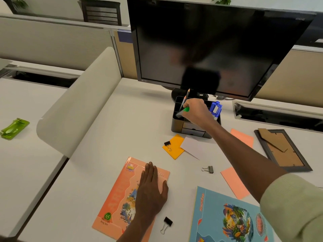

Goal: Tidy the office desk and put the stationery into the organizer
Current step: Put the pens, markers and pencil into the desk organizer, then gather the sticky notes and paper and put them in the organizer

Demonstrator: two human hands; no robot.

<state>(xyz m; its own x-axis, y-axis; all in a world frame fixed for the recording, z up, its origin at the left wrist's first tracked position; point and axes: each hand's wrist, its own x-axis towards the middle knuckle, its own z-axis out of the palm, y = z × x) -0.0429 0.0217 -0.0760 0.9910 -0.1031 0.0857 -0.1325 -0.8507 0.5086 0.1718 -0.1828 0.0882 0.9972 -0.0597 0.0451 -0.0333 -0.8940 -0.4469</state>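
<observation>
1. Office cubicle, white tabletop (97, 137) under a dark monitor (209, 41): a person reaches the right hand (195, 110) over a black organizer (178, 125) that stands just in front of the monitor's stand.

2. That hand's curled fingers pinch a green-capped marker (182, 111), tilted, its lower end at the rim of a front-left compartment. Pencils (186, 96) already stand in a compartment behind it; blue pens (215, 108) fill the right side.

3. Flat and relaxed, the left hand (150, 191) presses on an orange notebook (118, 194) near the front edge, fingers straight, gripping nothing.

4. To finish well, the marker likely needs tipping closer to upright, so its lower end clears the divider and slides down rather than catching on the rim. Letting go only once it is seated should keep it from toppling out.

5. Care seems due near the pencils, which the knuckles could knock.

6. Much appears left: three binder clips (167, 144) lie loose, one on a yellow note (174, 147) beside a white slip (192, 147). Pink sheets (234, 182), a blue notebook (227, 217) and a face-down photo frame (283, 151) are scattered at right.
</observation>
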